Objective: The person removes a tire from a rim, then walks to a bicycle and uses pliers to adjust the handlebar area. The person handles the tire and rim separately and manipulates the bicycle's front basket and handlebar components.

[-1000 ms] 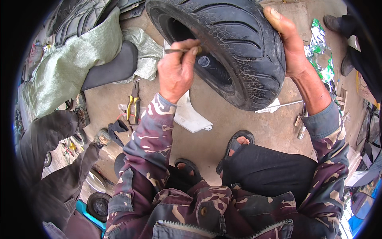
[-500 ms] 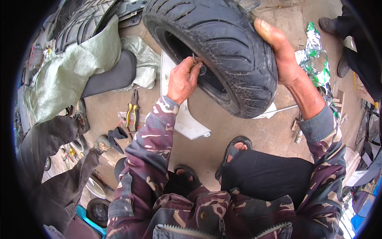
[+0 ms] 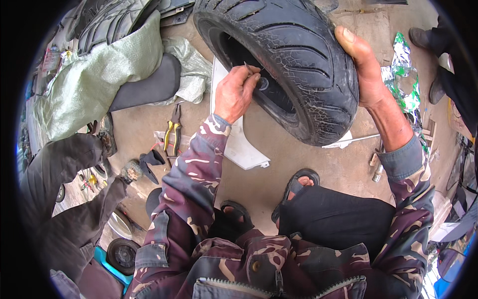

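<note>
Tyre (image 3: 308, 70), black, one: far middle of the room from where I stand, tilted, its opening turned left. Fine cracks in the tread. What bears its far edge, if anything, I cannot see.

Right hand (image 3: 367, 74), one: clasped round the right side of the tread, thumb uppermost. Seemingly the main hold; should that clasp slacken, the tyre could drop or roll toward the near sandals (image 3: 295, 187), which are open and guard the toes poorly.

Left hand (image 3: 234, 97), one: fingertips pinched on a thin grey piece (image 3: 247, 67) at the opening; too small to identify. A loose pinch could let it fall into the hollow; a slip might scrape knuckles.

Round patch (image 3: 264, 83), one: inside the tyre, right of the fingertips. Liable to scuffing, if the piece is hard-edged.

White panel (image 3: 244, 152), one: near-left of the tyre. Could crack under a dropped load.

Pliers (image 3: 174, 130), yellow-and-black grips: left, well apart from both hands; a possible trip underfoot.
</note>
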### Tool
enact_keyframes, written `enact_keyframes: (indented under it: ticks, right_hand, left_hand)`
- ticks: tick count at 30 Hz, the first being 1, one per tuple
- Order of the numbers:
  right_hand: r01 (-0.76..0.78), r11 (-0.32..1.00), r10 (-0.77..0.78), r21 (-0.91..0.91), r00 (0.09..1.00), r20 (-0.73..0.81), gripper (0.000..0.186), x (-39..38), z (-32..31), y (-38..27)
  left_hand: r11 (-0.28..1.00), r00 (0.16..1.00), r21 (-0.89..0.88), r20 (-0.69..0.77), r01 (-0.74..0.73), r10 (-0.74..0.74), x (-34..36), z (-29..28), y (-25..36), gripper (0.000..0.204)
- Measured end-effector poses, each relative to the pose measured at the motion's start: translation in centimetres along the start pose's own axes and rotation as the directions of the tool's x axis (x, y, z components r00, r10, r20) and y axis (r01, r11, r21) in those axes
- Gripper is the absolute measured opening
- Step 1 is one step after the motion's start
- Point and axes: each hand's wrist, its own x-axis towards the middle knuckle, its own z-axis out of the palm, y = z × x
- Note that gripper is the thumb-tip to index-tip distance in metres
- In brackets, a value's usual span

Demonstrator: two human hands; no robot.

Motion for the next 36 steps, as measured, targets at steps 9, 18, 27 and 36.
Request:
enact_keyframes:
  ticks: [9, 18, 27, 36]
  right_hand:
    - [-0.049, 0.995, 0.059, 0.087, 0.992, -0.116, 0.063, 0.4, -3.2, 1.4]
    - [-0.02, 0.997, 0.027, 0.069, 0.995, -0.096, 0.062, 0.9, -3.0, 1.2]
    - [-0.021, 1.0, 0.022, 0.014, 0.992, -0.124, 0.061, 0.8, -3.0, 1.3]
    - [0.02, 1.0, -0.015, 0.021, 0.98, -0.198, 0.06, 1.3, -3.2, 1.8]
  left_hand:
    - [0.998, 0.983, -0.056, -0.186, -0.022, 0.011, -0.5, -1.4, 1.8, 0.014]
    - [0.998, 0.992, 0.005, -0.108, -0.062, 0.062, -0.6, -1.2, 0.8, 0.011]
    - [0.994, 1.0, -0.109, -0.012, -0.006, 0.005, -1.4, 0.3, 0.7, 0.016]
    - [0.979, 0.98, -0.052, -0.002, -0.198, 0.198, -2.0, 1.0, 1.8, 0.016]
